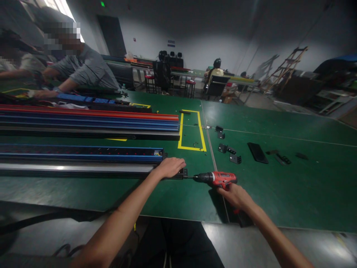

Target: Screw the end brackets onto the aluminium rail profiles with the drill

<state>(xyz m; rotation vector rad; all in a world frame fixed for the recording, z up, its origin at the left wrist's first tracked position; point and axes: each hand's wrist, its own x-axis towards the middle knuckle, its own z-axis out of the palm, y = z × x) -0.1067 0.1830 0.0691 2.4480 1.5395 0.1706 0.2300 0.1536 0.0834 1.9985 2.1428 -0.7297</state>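
My right hand (237,196) is wrapped round the handle of a red and black cordless drill (223,179). The drill lies level and points left, its thin bit reaching the black end piece (184,172) of a long metal profile (83,167). Over that same end rests my left hand (172,167), fingers together and curled down on it; the fingertips are partly hidden. The profile runs out of view to the left, with blue edges, a dark channel and a silver strip.
A stack of orange, blue and black profiles (111,124) lies behind. Yellow tape (203,137) marks a rectangle on the green table (279,201). Several black brackets (222,148) and a black phone-like slab (257,152) lie right. A co-worker (92,67) leans in at the far left.
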